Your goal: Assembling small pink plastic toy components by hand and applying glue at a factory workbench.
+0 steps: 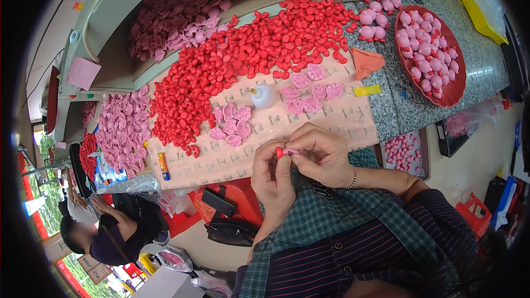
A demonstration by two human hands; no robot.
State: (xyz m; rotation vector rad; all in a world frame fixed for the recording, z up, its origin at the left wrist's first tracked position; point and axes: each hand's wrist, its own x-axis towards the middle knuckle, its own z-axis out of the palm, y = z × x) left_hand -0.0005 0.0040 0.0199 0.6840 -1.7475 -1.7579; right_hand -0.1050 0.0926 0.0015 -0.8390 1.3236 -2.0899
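Observation:
Over the table's near edge my two hands meet in front of the apron. My left hand [273, 174] pinches a small glossy red piece [280, 153] between thumb and fingers. Against it, my right hand [327, 157] holds a pink rubbery piece [290, 152], mostly covered by the fingertips. Whether the two pieces are joined cannot be made out. Just beyond the hands, loose pink cupped pieces [311, 104] lie on the mat in two groups. A white squeeze bottle [264, 96] with a narrow tip stands between these groups.
A long heap of red pieces [243, 49] crosses the mat [259, 132]. Pink pieces [118, 127] pile up at left. A red bowl [461, 83] of round pink-and-red items sits at right. An orange tube [163, 166] lies near the left edge. Another person [118, 237] is at lower left.

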